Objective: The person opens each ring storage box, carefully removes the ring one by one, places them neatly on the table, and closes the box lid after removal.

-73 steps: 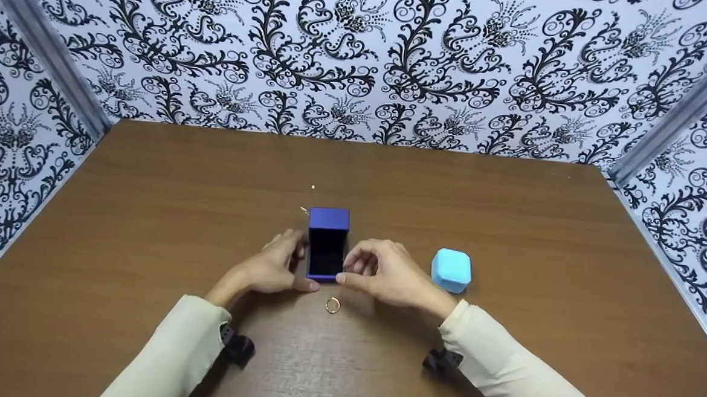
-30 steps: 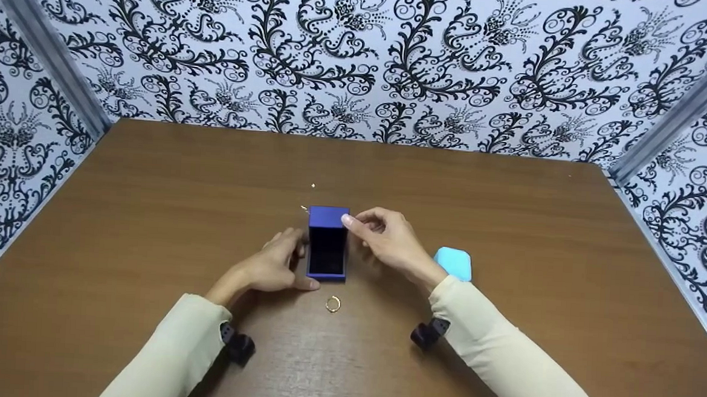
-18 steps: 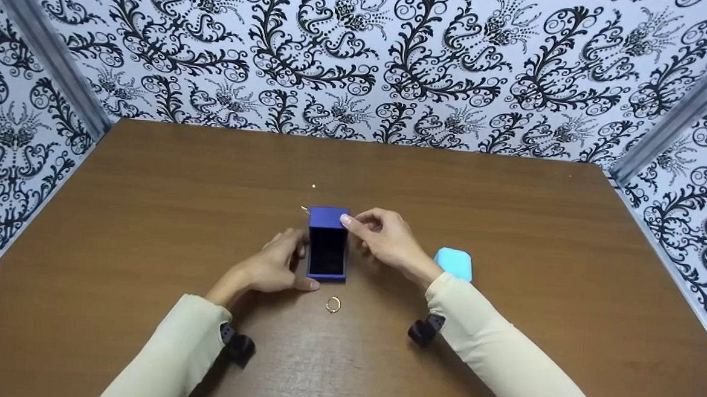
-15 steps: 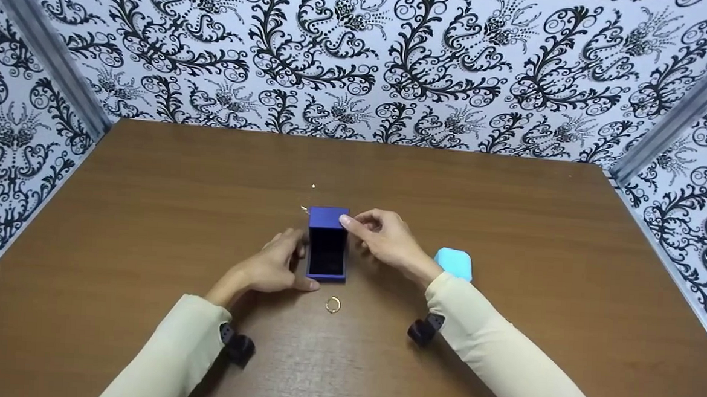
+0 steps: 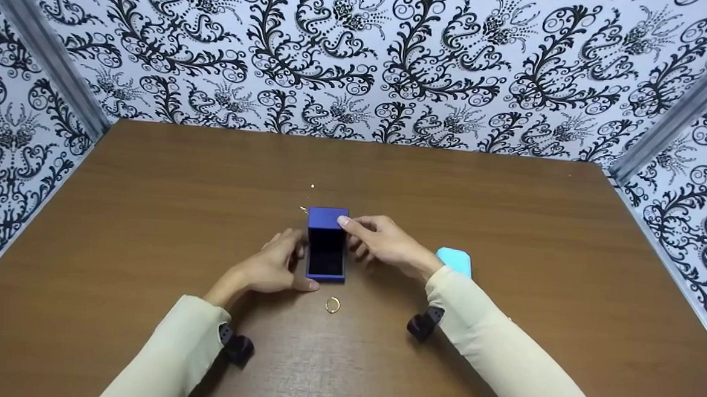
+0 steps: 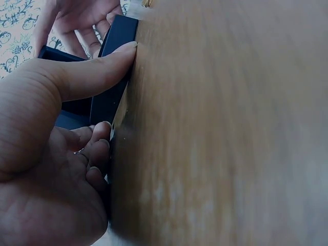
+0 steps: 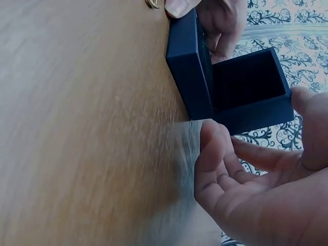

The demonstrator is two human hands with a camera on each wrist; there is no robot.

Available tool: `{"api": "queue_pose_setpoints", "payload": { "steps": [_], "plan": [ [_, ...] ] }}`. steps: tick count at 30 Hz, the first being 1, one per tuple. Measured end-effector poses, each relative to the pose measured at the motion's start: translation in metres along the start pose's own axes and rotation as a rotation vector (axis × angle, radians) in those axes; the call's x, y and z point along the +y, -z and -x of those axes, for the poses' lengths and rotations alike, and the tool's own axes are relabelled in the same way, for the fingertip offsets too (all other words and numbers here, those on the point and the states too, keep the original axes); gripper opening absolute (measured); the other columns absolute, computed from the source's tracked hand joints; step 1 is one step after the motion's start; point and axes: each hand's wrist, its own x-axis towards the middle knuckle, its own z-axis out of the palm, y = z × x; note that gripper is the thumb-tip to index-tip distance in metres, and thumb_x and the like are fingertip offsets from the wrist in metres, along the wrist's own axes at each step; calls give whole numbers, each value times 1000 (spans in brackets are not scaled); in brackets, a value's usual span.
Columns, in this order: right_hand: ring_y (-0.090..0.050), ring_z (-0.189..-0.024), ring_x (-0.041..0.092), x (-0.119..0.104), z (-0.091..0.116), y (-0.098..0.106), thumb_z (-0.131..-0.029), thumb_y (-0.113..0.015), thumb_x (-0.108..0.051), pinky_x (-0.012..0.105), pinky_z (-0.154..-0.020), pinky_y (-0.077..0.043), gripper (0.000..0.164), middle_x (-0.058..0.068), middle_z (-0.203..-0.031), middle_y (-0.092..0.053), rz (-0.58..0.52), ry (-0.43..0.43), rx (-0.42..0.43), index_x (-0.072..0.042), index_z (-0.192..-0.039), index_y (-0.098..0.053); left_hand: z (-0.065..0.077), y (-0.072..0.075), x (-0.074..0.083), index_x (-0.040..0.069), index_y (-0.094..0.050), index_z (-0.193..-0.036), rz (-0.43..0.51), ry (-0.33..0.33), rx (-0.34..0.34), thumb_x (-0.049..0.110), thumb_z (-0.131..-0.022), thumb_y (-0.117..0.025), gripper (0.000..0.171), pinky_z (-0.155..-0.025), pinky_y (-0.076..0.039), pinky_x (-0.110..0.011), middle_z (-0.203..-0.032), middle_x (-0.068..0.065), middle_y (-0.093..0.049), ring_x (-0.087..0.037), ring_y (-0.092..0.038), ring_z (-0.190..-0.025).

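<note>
A dark blue ring box (image 5: 328,218) stands in the middle of the table with its lid raised and its black inside facing me. My left hand (image 5: 274,267) holds the box's base from the left; in the left wrist view its thumb (image 6: 97,74) lies over the front edge. At the lid's upper right corner, my right hand (image 5: 390,246) grips with the thumb in front and a finger at the side. Its other fingers (image 7: 212,154) are curled beside the box in the right wrist view. A gold ring (image 5: 333,305) lies on the table just in front of the box.
A light blue rounded box (image 5: 456,261) sits to the right, partly hidden by my right forearm. Small shiny bits (image 5: 304,209) lie behind the ring box, one of them a bright speck (image 5: 312,186). Patterned walls (image 5: 361,60) enclose the wooden table (image 5: 147,212).
My right hand has moved from the box's front right corner up to its lid, and its lower fingers have since shifted slightly. The left hand, box and ring have stayed in place.
</note>
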Motion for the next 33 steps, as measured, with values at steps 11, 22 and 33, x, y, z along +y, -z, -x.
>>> {"api": "queue_pose_setpoints", "payload": {
  "steps": [11,22,33],
  "plan": [
    [-62,-79,22,4,-3,1,-102,-57,-46,31,-66,-51,50,14,-98,-63,-3,-20,-25,0,-121,-65,0,0,-1,6,-54,-113,-13,-12,1,25,-72,-91,59,-83,-32,-40,-98,-5,-50,-23,-42,-92],
    [-61,-75,18,4,-6,2,-103,-57,-43,28,-64,-48,44,9,-92,-62,-50,-32,-59,-2,-117,-66,0,0,0,5,-54,-114,-17,2,-5,25,-73,-91,59,-84,-33,-40,-99,-6,-50,-24,-42,-93],
    [-60,-76,18,7,-4,4,-104,-58,-36,27,-64,-45,46,8,-93,-61,-46,43,-83,1,-130,-61,0,0,0,5,-54,-113,-19,1,-5,27,-73,-91,59,-85,-33,-41,-100,-7,-50,-24,-42,-94]
  ]
}}
